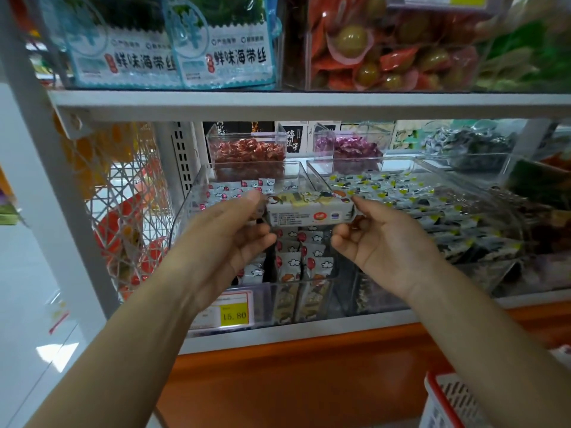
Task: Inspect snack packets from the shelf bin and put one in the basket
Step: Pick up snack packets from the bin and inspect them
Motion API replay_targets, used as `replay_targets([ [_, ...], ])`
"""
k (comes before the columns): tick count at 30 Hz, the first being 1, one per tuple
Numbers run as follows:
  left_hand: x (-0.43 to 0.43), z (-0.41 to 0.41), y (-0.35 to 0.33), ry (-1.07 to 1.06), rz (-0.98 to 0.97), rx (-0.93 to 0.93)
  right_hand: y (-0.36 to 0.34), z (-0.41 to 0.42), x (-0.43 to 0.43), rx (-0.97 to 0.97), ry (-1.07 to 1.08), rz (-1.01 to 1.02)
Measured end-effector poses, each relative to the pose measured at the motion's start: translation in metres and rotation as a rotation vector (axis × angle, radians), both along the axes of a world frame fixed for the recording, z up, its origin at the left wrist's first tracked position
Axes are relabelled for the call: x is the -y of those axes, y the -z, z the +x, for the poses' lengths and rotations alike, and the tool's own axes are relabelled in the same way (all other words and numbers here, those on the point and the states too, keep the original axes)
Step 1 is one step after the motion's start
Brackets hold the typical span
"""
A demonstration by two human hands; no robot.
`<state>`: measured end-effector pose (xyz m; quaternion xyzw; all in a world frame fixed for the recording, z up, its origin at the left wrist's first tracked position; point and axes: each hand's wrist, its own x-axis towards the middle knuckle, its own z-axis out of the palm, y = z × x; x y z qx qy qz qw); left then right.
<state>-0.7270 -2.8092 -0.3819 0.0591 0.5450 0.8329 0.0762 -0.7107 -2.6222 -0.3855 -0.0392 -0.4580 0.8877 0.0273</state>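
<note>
I hold a small white snack packet (309,210) level in front of the shelf, stretched between both hands. My left hand (230,234) pinches its left end and my right hand (375,239) pinches its right end. Its printed back faces me. Right behind and below it stands a clear shelf bin (197,205) filled with several white packets with red marks. A red-rimmed white basket (448,400) shows at the bottom right corner, partly hidden by my right forearm.
A second clear bin (482,193) with dark-and-yellow packets stands to the right. Smaller bins of red (247,152) and purple (355,148) sweets sit behind. A yellow price tag (234,315) hangs below. The upper shelf (309,103) carries seaweed bags. A wire rack (123,193) hangs on the left.
</note>
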Motion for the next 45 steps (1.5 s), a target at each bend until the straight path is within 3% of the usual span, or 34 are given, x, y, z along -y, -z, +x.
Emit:
replay_targets([
  [4, 0.000, 0.001, 0.000, -0.012, -0.190, -0.182, 0.003, -0.002, -0.001, -0.068, -0.005, 0.044],
  [9, 0.001, 0.000, 0.001, -0.054, -0.172, -0.139, 0.002, 0.000, -0.005, -0.209, -0.067, 0.185],
  [15, 0.003, -0.001, 0.004, -0.063, -0.156, -0.164, 0.005, 0.002, -0.006, -0.224, 0.071, 0.356],
  [21, 0.002, -0.001, 0.005, -0.051, -0.134, -0.208, 0.003, 0.003, -0.008, -0.172, 0.118, 0.336],
  [28, 0.001, 0.000, 0.006, -0.058, 0.012, -0.118, 0.007, 0.002, -0.005, -0.266, 0.171, 0.374],
  [33, 0.001, -0.002, 0.004, -0.056, 0.121, 0.048, 0.009, 0.000, -0.007, -0.369, 0.241, 0.552],
  [42, 0.008, 0.001, -0.001, 0.115, -0.038, 0.071, 0.012, 0.001, -0.007, -0.531, 0.242, 0.864],
  [45, 0.009, 0.002, -0.004, 0.133, -0.006, 0.009, 0.011, 0.001, -0.005, -0.468, 0.190, 0.722],
])
